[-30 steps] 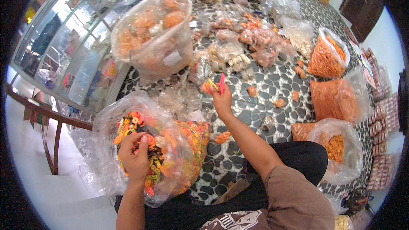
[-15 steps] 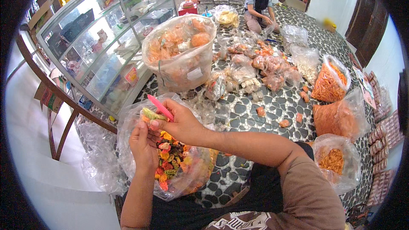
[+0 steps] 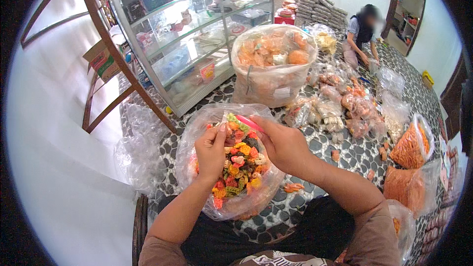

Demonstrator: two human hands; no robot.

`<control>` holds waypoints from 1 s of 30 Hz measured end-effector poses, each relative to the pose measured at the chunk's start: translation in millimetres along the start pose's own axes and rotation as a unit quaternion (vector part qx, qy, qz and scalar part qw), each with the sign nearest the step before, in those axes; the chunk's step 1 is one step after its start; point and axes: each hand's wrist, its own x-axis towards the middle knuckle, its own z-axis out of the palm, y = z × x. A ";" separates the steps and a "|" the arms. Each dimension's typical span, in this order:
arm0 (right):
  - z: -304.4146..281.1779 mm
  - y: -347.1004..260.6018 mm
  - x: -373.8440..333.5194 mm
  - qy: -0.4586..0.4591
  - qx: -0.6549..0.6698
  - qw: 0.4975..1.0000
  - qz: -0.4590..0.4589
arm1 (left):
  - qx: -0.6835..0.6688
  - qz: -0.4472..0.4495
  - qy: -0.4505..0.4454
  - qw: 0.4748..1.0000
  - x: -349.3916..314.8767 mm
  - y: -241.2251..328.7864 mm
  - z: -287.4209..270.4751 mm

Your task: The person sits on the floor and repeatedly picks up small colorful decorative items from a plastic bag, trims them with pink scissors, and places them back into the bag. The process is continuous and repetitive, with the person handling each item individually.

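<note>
In front of me stands an open clear plastic bag [image 3: 191,140] filled with red, yellow, green and dark crackers [image 3: 242,165]. Above it, my left hand [image 3: 211,151] is closed, thumb and forefinger pinching the top of a small clear packet [image 3: 226,119] that seems to hold a few crackers. My right hand [image 3: 286,145] is closed around a slim pink stick-like tool [image 3: 249,123], its tip pointing toward the packet. Exactly what kind of tool it is, I cannot tell. The lower part of the packet blends into the crackers behind it.
A tall white sack [image 3: 268,86] of bagged orange snacks stands beyond the bag, beside a glass cabinet [image 3: 197,44]. Filled bags [image 3: 357,106] spread across the pebble-patterned floor toward another person [image 3: 362,34]. Orange snack bags [image 3: 411,145] stand at right; crumpled plastic [image 3: 143,152] lies left.
My view has swung left, so the scene sits further right. My hands have lowered over the cracker bag and moved slightly apart; the pink tool now tilts toward the packet.
</note>
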 end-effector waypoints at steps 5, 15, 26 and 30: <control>4.5 -12.1 0.6 -0.076 -0.069 0.995 0.017 | 0.069 0.090 0.003 0.994 -0.8 3.5 -0.6; 14.3 -26.0 -11.4 -0.084 -0.102 0.991 -0.003 | 0.087 0.127 0.072 0.985 1.0 -1.4 -2.7; 16.2 -19.8 -23.0 -0.107 -0.091 0.988 0.067 | -0.097 0.013 0.121 0.988 23.0 -1.4 -18.6; 15.6 -6.0 -8.1 -0.022 -0.002 0.995 0.098 | -0.098 -0.028 0.102 0.989 17.1 -4.0 -14.9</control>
